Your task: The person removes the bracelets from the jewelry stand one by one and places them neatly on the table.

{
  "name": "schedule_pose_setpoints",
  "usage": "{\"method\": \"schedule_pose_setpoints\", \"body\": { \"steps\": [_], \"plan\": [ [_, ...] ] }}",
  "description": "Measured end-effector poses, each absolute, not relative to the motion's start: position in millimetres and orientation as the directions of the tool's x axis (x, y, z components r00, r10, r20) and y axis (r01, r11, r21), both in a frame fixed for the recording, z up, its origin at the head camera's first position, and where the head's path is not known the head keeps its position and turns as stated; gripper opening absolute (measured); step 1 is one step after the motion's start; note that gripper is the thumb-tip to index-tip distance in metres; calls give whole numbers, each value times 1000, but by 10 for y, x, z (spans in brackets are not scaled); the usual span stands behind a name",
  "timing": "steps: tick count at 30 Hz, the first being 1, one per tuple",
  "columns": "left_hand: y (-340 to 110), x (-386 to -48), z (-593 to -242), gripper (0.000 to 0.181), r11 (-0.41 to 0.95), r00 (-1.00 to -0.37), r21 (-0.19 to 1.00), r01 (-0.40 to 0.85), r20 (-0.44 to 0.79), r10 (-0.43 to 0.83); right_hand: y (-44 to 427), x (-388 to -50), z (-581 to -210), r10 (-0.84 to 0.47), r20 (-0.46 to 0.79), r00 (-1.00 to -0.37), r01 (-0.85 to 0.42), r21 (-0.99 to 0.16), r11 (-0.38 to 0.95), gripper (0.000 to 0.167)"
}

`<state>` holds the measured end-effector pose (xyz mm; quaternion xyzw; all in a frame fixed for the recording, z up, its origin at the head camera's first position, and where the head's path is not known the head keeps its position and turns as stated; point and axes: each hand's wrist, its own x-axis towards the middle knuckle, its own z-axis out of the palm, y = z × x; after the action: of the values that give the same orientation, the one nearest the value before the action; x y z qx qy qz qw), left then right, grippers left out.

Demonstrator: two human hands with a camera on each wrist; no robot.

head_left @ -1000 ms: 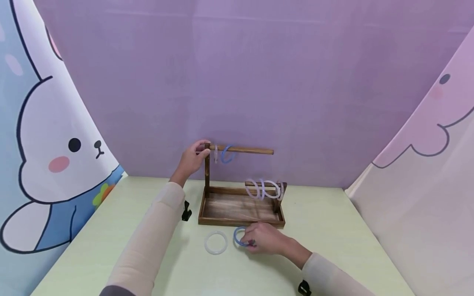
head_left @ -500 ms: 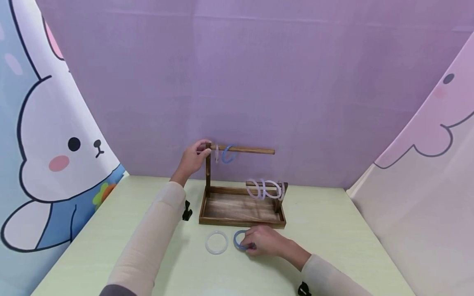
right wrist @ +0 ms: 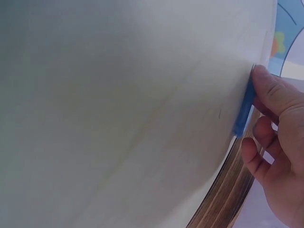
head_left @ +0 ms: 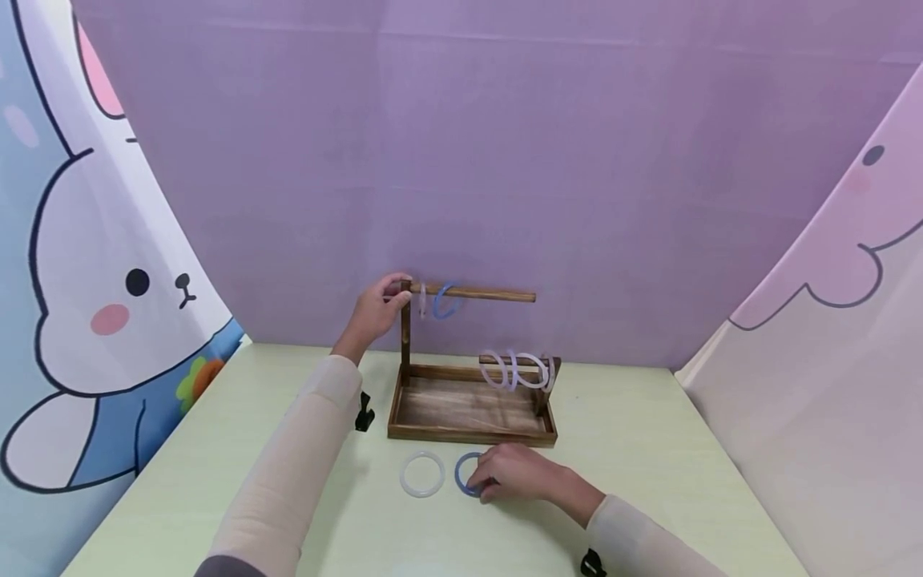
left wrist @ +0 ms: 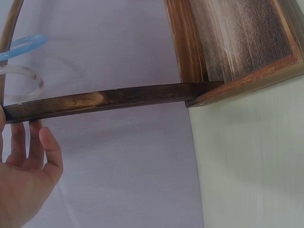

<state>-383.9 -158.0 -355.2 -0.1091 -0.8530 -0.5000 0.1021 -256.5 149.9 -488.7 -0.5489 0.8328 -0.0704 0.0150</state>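
Note:
A brown wooden jewelry stand (head_left: 473, 433) has a tray base, a high bar and a low bar. My left hand (head_left: 376, 311) holds the top of its left post (left wrist: 104, 99), fingertips reaching behind the wood in the left wrist view. On the high bar hang a pale bangle (head_left: 423, 302) and a blue bangle (head_left: 437, 308). Several pale lilac bangles (head_left: 513, 371) hang on the low bar. In front of the tray, my right hand (head_left: 521, 473) pinches the right side of another blue bangle (head_left: 458, 473), which lies about flat on the table. The right wrist view shows it edge-on under my thumb.
A clear whitish bangle (head_left: 403, 482) lies flat on the pale green table (head_left: 627, 465), left of the blue one. A purple backdrop (head_left: 461, 160) rises behind the stand. Cartoon-printed cloths hang on both sides.
My right hand has come slightly toward the front of the table with the blue bangle, which now looks flatter on the surface. The left hand stays on the post.

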Motion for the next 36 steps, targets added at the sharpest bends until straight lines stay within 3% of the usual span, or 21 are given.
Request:
{"method": "schedule_pose_setpoints", "body": {
  "steps": [9,14,24,36],
  "plan": [
    [-1588,-3869,-3598,36,479,-953,827,295,294,81,1496,-2570,-4885,-908,21,-417,-896,-177,408,9],
    [-1583,-3866,-3602,35,483,-955,827,288,286,78,1506,-2569,-4850,-903,58,-425,-896,-170,411,11],
    [-1581,-3861,-3579,36,477,-958,834,278,278,72,1489,-2645,-4603,-847,141,-513,-857,-152,493,21],
    [-1594,-3849,-3575,36,482,-956,829,282,283,74,1407,-2735,-4300,-798,221,-561,-828,-165,536,14]
  ]
}}
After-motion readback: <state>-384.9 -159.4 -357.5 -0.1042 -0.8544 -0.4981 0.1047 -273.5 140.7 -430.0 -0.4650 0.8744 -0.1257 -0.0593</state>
